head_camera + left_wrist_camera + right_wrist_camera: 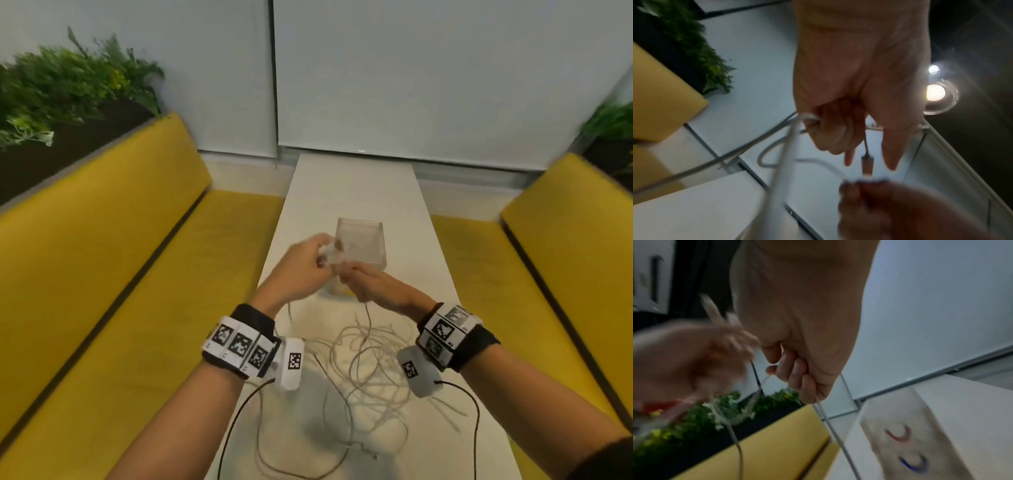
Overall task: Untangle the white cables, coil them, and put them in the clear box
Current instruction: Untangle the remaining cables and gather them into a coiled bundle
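A tangle of white cables (370, 373) lies on the narrow white table (356, 192) near me. My left hand (308, 263) and right hand (363, 281) are raised together above it, just in front of the clear box (359, 240). In the left wrist view my left hand (838, 134) grips loops of white cable (777, 162), and a plug end (867, 164) hangs below the fingers. My right hand (795, 374) has its fingers curled round a white cable (836, 434) that runs down toward the table. The clear box (900, 426) stands upright.
Yellow benches (113, 260) run along both sides of the table, the right one (561, 260) close to my arm. Green plants (68, 78) stand behind the left bench. White blinds (411, 68) close off the far end. Thin dark wires (239, 411) hang from my wrist cameras.
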Action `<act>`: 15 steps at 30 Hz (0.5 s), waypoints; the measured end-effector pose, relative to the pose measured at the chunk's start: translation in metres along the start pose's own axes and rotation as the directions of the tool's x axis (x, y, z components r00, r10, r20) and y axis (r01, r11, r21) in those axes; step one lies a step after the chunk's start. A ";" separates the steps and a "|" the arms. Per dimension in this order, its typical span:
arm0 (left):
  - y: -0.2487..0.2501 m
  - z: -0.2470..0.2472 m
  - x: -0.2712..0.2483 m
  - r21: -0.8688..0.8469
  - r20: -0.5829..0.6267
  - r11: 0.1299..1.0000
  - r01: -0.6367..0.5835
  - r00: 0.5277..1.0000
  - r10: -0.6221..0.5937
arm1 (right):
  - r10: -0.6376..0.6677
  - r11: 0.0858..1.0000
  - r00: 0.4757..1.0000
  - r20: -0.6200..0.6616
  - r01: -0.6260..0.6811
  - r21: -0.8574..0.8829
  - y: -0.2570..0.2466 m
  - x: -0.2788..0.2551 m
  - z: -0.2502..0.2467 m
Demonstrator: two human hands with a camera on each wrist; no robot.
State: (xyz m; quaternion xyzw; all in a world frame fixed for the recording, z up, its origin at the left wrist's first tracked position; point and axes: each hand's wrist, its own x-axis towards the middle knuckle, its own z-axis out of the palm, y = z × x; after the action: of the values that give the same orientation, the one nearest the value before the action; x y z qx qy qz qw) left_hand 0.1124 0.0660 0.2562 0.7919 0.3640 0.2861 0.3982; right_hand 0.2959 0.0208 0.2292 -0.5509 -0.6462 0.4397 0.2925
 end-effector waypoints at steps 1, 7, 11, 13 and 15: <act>-0.002 0.008 0.000 0.083 0.049 0.996 0.025 0.998 -0.029 | -0.006 0.999 1.000 0.013 0.006 0.036 -0.009 -0.001 -0.001; -0.008 0.005 0.004 0.154 -0.022 0.987 0.040 0.999 -0.037 | -0.148 0.986 0.989 0.013 0.147 0.078 -0.020 -0.018 -0.012; 0.021 -0.021 0.006 -0.002 -0.370 1.000 -0.025 0.929 0.022 | -0.097 0.993 0.989 -0.113 0.104 0.058 0.003 -0.025 -0.011; 0.030 -0.036 0.008 -0.004 -0.492 0.999 -0.046 0.869 0.038 | -0.083 0.996 0.988 -0.130 0.085 0.005 0.015 -0.030 -0.011; 0.031 -0.043 0.010 0.012 -0.552 0.998 -0.058 0.832 0.055 | -0.054 0.997 0.988 -0.144 0.046 -0.054 0.021 -0.032 -0.012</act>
State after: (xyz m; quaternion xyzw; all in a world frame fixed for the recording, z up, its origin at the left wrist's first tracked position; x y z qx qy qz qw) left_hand 0.0972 0.0797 0.3058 0.6852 0.4388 0.5149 0.2699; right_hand 0.3228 -0.0070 0.2193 -0.5723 -0.6476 0.3744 0.3359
